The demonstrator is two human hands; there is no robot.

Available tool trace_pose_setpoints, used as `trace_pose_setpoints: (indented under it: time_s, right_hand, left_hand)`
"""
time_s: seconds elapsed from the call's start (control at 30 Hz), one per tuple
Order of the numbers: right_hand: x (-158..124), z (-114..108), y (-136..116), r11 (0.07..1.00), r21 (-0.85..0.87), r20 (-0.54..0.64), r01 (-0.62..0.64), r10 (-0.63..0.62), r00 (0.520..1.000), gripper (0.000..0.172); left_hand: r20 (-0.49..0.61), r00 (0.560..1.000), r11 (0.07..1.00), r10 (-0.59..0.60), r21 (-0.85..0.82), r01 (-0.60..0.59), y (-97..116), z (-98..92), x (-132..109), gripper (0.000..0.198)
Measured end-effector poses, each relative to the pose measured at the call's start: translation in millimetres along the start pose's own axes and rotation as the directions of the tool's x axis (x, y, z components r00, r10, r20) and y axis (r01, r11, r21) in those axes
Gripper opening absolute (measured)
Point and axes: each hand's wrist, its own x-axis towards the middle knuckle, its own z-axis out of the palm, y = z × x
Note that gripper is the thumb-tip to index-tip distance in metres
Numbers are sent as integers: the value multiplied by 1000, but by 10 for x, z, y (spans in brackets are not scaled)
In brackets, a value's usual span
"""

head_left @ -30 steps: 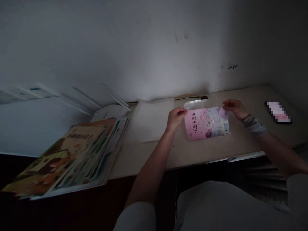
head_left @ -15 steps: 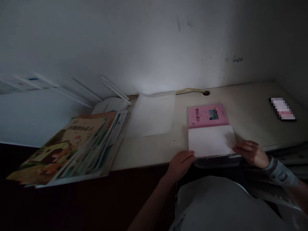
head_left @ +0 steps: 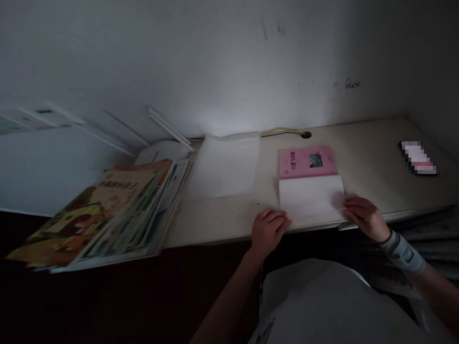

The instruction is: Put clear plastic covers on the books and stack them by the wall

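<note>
A pink book (head_left: 304, 162) with printed characters and a small picture lies on the desk. A blank white sheet or page (head_left: 310, 196) meets the pink part along a straight line and reaches toward the desk's front edge. My left hand (head_left: 269, 229) has its fingers bent together at the near left corner of the white part. At the near right corner, my right hand (head_left: 366, 217) is closed with thumb and fingertips on the edge. Dim light hides exactly how the fingertips grip.
Left on the desk (head_left: 222, 215) is a slanted stack of picture books (head_left: 107, 215) overhanging the front edge. A translucent white sheet (head_left: 229, 165) lies near the wall. Yellow cables run to a cable hole (head_left: 306, 135). A phone (head_left: 419, 157) lies at far right.
Both hands and the book have shifted away from me, farther onto the desk. The clear layer that hung under the book's near edge is no longer visible.
</note>
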Motion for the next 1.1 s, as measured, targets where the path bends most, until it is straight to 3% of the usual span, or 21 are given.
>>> trace_pose_setpoints:
  time_s: [0.1, 0.23, 0.43, 0.53, 0.6, 0.67, 0.77, 0.9, 0.97, 1.1]
  right_hand:
    - [66, 23, -60, 996, -14, -7, -93, 93, 996, 22]
    - [133, 61, -105, 987, -71, -3, -147, 147, 989, 27]
    - [153, 131, -99, 967, -217, 22, -131, 139, 990, 21]
    - [181, 137, -119, 960, -267, 60, -81, 100, 993, 18]
    - [204, 131, -132, 957, -285, 77, -54, 79, 994, 18]
    - [224, 122, -132, 956, -292, 87, -42, 70, 994, 18]
    - [239, 100, -108, 955, -293, 103, -36, 69, 992, 20]
    - [242, 60, -171, 942, -332, 53, -53, 75, 996, 18]
    - [242, 80, -304, 935, -355, 30, -1, 13, 999, 22]
    - [219, 301, -639, 922, -335, 145, 196, -155, 977, 45]
  left_hand:
    - [-32, 994, 995, -100, 12, 101, 29, 47, 88, 31]
    - [-32, 994, 984, -109, 136, 112, 58, 100, 209, 35]
    - [104, 984, 941, -148, 321, 107, 81, 97, 329, 25]
    - [78, 981, 920, -180, 367, 139, 126, 70, 333, 21]
    - [30, 995, 933, -92, 353, 76, 197, 92, 300, 24]
    - [58, 992, 952, 108, 280, -120, 301, 167, 248, 32]
    - [150, 926, 916, 346, 158, -368, 470, 333, 178, 36]
    - [205, 910, 907, 360, 152, -393, 561, 469, 153, 75]
    - [233, 903, 904, 360, 154, -400, 545, 476, 157, 78]
    - [276, 891, 898, 360, 154, -411, 497, 463, 158, 72]
